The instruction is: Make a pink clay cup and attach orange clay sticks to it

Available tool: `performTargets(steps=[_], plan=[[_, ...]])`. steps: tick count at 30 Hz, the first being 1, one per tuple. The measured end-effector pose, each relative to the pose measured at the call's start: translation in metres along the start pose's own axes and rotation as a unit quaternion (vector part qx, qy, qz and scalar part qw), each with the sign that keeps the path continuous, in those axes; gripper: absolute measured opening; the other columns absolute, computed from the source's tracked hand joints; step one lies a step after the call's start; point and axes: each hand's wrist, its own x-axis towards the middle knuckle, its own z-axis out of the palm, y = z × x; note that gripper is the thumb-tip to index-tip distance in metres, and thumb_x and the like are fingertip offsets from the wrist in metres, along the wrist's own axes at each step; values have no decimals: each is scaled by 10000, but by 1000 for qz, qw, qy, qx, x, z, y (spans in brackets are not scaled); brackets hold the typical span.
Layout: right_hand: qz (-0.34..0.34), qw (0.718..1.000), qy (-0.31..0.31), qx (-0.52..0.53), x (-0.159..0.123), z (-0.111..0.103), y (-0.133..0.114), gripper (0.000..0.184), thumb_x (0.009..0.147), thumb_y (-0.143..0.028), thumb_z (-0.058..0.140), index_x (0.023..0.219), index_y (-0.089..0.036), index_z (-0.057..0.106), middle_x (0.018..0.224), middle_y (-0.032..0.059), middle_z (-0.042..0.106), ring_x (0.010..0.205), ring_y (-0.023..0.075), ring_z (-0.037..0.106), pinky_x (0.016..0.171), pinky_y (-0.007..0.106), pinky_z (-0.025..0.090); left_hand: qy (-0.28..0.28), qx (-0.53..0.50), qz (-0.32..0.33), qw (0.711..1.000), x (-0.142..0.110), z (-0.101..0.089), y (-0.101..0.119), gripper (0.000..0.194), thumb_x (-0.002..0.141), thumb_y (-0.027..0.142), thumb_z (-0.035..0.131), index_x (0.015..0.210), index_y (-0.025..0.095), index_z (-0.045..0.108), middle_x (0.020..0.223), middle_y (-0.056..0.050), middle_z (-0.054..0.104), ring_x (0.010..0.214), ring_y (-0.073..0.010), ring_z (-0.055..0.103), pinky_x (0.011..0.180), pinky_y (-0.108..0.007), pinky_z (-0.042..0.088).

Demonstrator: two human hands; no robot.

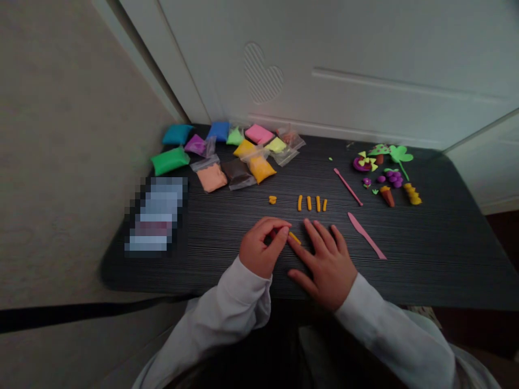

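Observation:
Between thumb and forefinger, my left hand [263, 246] pinches one end of a short yellow-orange clay strip [295, 237]. My right hand [326, 265] lies flat on the table with its fingers spread, the forefinger close beside that strip; whether it touches is hard to tell. Just beyond the fingertips, several similar clay strips [309, 203] stand side by side in a row. To their left sits a small lump of the same yellow-orange clay [273, 200].
Bags of coloured clay [170, 160] cover the back left. A pink clay knife [367, 236] and a thin pink tool [348, 187] lie right of the strips. Finished clay figures [393, 178] cluster at the back right. A blurred phone-like screen [156, 213] is at the left.

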Motion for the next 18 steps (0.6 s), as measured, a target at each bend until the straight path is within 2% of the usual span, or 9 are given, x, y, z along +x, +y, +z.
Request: performTargets(steps=[3, 4, 8, 12, 13, 16, 18], plan=[[67, 997, 34, -18, 1, 0, 2, 550, 813, -560, 355, 1287, -283, 386, 1430, 137, 223, 1299, 318, 198, 1006, 555, 114, 5, -2, -1, 1000, 0, 0, 0, 132, 804, 212, 500, 853, 181, 619, 859, -36, 604, 794, -131, 567, 710, -245, 459], [69, 997, 37, -19, 1, 0, 2, 556, 808, -562, 364, 1285, -278, 390, 1428, 140, 228, 1296, 322, 201, 1005, 557, 112, 2, -1, -1, 1000, 0, 0, 0, 132, 804, 213, 501, 852, 181, 619, 858, -37, 604, 795, -132, 567, 713, -247, 460], [-4, 1000, 11, -6, 3, 0, 2, 577, 794, -577, 380, 1311, -327, 326, 1437, 108, 222, 1293, 299, 219, 1007, 547, 127, 0, -3, -6, 1000, 0, 0, 0, 136, 803, 218, 498, 851, 182, 620, 861, -42, 606, 809, -140, 569, 723, -254, 463], [72, 996, 36, -26, 4, -1, 3, 546, 815, -560, 349, 1286, -288, 387, 1433, 134, 218, 1298, 315, 204, 1005, 554, 122, 4, -3, -7, 1000, 0, 0, 0, 136, 801, 221, 502, 850, 185, 623, 863, -38, 607, 803, -136, 570, 715, -249, 461], [71, 997, 34, -25, 4, -1, 3, 551, 814, -561, 348, 1289, -284, 384, 1430, 136, 223, 1297, 317, 204, 1005, 556, 120, 2, -3, -7, 1000, 0, 0, 0, 136, 801, 222, 502, 850, 185, 624, 864, -38, 608, 800, -136, 571, 711, -247, 461], [5, 1000, 10, -2, 3, 0, 1, 576, 796, -597, 343, 1305, -328, 338, 1437, 111, 219, 1301, 300, 202, 1013, 550, 117, 0, -5, -8, 1000, 0, 0, 1, 139, 802, 222, 499, 848, 183, 624, 863, -41, 611, 801, -138, 572, 709, -248, 462], [14, 1000, 9, 0, 3, 0, 1, 577, 798, -599, 333, 1305, -325, 339, 1443, 113, 203, 1306, 299, 194, 1017, 543, 118, 3, -3, -9, 1000, 0, 0, 1, 139, 803, 222, 498, 850, 182, 623, 864, -41, 610, 808, -139, 571, 719, -252, 461]])
